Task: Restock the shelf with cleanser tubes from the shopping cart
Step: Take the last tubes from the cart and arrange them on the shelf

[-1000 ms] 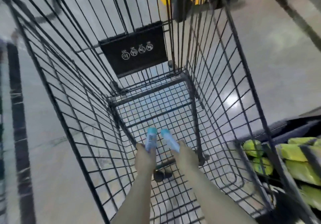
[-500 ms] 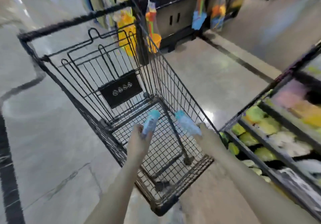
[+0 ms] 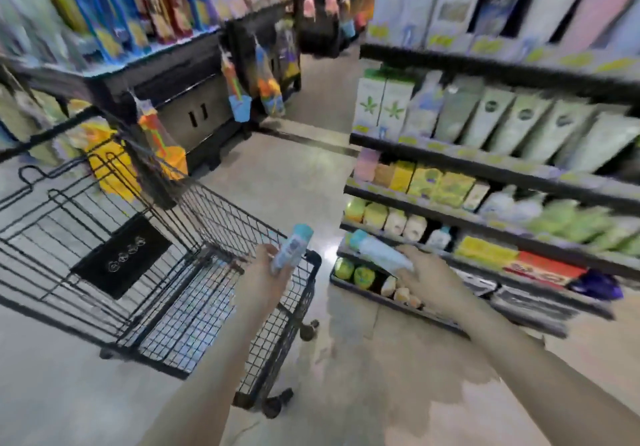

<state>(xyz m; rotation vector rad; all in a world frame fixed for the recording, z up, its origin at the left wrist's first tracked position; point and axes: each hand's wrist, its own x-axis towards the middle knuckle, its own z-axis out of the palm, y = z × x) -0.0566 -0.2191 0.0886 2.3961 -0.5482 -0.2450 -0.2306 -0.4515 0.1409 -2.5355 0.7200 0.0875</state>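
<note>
Teal-capped tube (image 3: 290,251) gripped in left hand (image 3: 264,281), over cart (image 3: 180,272). Second tube (image 3: 379,253) gripped in right hand (image 3: 427,277), just before shelf (image 3: 485,262).

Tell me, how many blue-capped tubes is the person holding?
2. One tube is in the left hand over the cart; the other tube is in the right hand near the shelf.

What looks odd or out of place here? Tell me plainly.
Nothing stands out. The left hand holds one cleanser tube over the shopping cart, and the right hand holds another tube near the lower shelf. Motion blur hides the finer detail of the shelf goods.
</note>
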